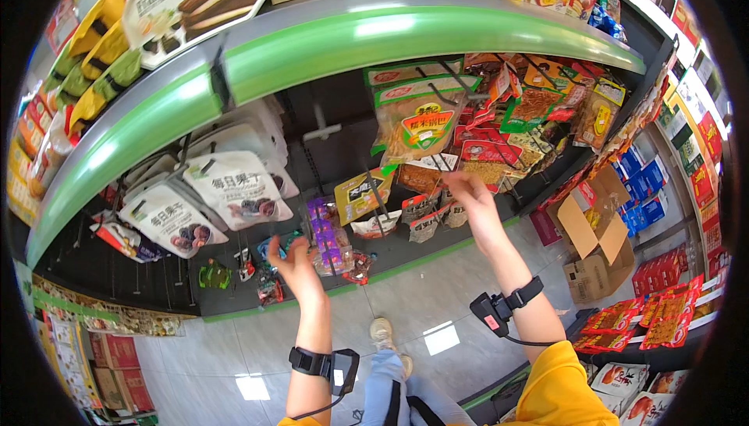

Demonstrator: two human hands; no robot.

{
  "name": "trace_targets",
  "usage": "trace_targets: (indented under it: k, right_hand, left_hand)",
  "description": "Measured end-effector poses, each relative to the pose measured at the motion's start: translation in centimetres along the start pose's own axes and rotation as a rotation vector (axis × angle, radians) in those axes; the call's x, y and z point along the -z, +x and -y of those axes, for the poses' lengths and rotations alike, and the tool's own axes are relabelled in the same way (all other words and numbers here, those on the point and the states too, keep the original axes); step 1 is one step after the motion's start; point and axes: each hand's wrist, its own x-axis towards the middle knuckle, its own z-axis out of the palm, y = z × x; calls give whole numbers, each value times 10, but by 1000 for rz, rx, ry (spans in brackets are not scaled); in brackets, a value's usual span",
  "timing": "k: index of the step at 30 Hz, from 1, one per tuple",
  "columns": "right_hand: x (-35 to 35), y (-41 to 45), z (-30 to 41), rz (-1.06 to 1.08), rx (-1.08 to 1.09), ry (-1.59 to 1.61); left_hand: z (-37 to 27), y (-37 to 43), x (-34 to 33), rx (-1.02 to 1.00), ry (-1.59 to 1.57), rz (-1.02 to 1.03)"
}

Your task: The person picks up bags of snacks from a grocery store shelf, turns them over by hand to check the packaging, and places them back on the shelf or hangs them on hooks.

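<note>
My left hand (299, 265) is raised before the lower shelf, its fingers apart and nothing visible in them. Small packets and a strip of purple packs (323, 230) hang or lie close beside it. My right hand (475, 201) reaches among the hanging snacks, fingertips by the end of a metal peg hook (443, 161). Whether those fingers pinch anything is unclear. Just above them hangs a clear bag of rice crackers (418, 124) with a green top. A yellow snack packet (364, 196) is suspended between the hands, left of the right one.
White dried-fruit pouches (237, 189) hang at the left. A green shelf edge (374, 34) curves across above my hands, with boxed goods on top. An open cardboard box (594, 221) stands on the floor at right. Red snack packets (667, 320) fill a rack behind my right arm.
</note>
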Motion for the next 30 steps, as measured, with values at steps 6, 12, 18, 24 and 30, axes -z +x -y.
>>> trace_targets:
  k: [6,12,18,24,30]
  right_hand:
    - [29,44,14,-41,107,60]
    - [38,93,36,2,250,172]
    - [35,131,55,206,63,299]
    - [44,133,65,332,136,69]
    - [52,111,73,362,181,67]
  left_hand:
    - [-8,-12,-62,-279,78,370]
    - [-17,11,-143,-525,237,549]
    - [-36,39,-195,-284,-12,683]
    - [-27,29,-196,-284,-115,631]
    - [-38,-8,-188,-151,-200,599]
